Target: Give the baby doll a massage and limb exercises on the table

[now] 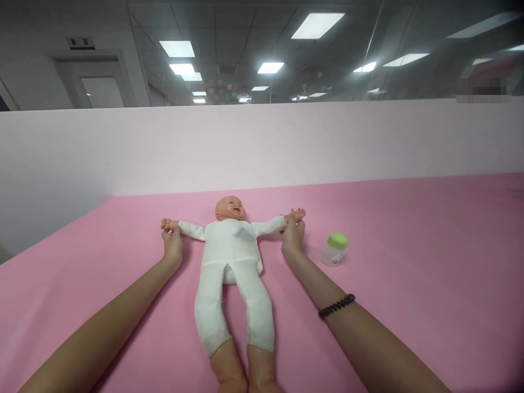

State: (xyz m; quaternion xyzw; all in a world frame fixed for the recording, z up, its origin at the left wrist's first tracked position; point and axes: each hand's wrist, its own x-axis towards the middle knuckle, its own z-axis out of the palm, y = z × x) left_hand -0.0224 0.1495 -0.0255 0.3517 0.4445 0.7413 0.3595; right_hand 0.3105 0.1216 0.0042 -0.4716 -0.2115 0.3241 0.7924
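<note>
White-clad, the doll (232,245) lies face-up on the pink covering (409,273). At either side of it, the left hand (173,245) and right hand (293,236) each grasp an outstretched arm; steadying both seems the step in hand, and the next move calls for matched, gentle grips.

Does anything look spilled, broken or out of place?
Nothing stands out. The doll lies on its back on the pink surface, left hand and right hand each holding a wrist; the jar has its green lid on, no spill visible.
</note>
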